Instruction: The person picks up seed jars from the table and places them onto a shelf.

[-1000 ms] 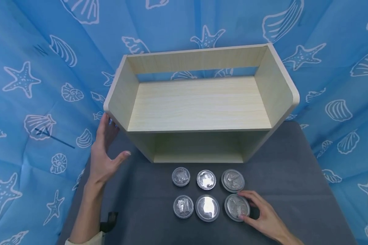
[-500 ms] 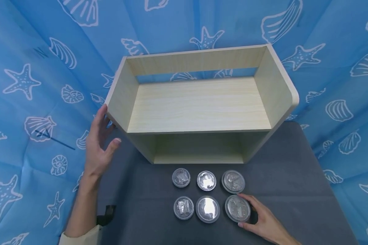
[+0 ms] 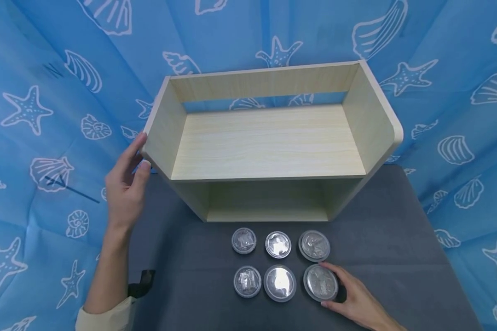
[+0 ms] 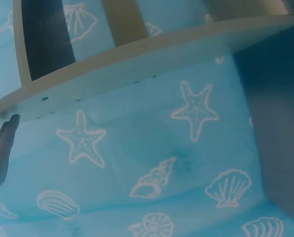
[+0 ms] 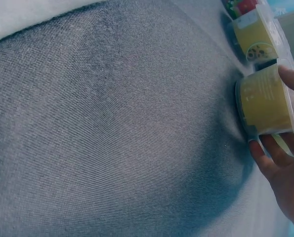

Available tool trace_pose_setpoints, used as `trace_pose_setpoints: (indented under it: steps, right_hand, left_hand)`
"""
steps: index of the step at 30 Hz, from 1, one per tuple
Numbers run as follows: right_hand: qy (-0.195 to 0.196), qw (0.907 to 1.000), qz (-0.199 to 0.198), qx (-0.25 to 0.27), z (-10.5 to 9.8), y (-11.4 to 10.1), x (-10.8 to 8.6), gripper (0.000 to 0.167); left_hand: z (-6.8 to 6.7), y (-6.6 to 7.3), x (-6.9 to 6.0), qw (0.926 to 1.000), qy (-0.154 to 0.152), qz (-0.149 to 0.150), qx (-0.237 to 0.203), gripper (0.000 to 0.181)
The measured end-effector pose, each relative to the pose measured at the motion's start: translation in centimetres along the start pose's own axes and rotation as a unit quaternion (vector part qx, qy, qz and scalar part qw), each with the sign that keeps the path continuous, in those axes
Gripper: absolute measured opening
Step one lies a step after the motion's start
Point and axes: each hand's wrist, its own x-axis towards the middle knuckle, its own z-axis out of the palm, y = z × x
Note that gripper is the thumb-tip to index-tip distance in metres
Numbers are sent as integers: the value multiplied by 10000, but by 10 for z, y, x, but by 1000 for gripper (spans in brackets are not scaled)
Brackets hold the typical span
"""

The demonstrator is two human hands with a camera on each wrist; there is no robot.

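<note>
At the left side panel of a pale wooden two-tier shelf (image 3: 269, 142), my left hand (image 3: 124, 188) touches the front edge from outside. Its fingers are extended, and the thumb lies near the same edge; in the left wrist view only part of the hand (image 4: 1, 150) shows. My right hand (image 3: 356, 296) holds the nearest right-hand round plastic tub (image 3: 320, 282) between thumb and fingers. In the right wrist view that tub (image 5: 266, 101) has a clear lid and a yellow label or content, and stands on the dark cloth.
Several similar lidded tubs stand in two rows before the shelf, among them a front middle tub (image 3: 280, 283) and a back right tub (image 3: 314, 246). Grey cloth (image 3: 199, 285) covers the table. A blue shell-patterned curtain (image 3: 66, 138) surrounds it.
My left hand has moved up and slightly left along the shelf's side edge, its thumb coming closer to the panel. My right hand has drawn closer around the tub, which stays in place.
</note>
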Motion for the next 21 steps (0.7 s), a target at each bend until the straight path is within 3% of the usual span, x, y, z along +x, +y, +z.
trace_pose_setpoints:
  steps: [4,11,15,21]
  right_hand:
    - [-88,10000,5,46,-3,-2,-3,86]
    - [125,9984,-548,-102,-15,-4,-8,86]
    - [103,9979,-597,-209,-26,-10,-7,85]
    - [110,9961,-867,-129,-37,-20,-1,84]
  left_hand:
    - [2,4,4,10000,37,47,-41,41]
    - [8,23,10,9997,203,23,-154,36]
    - [5,16,13,9997,172,-93,-133,36]
    - [2,7,20,9978,-7,-629,-229,37]
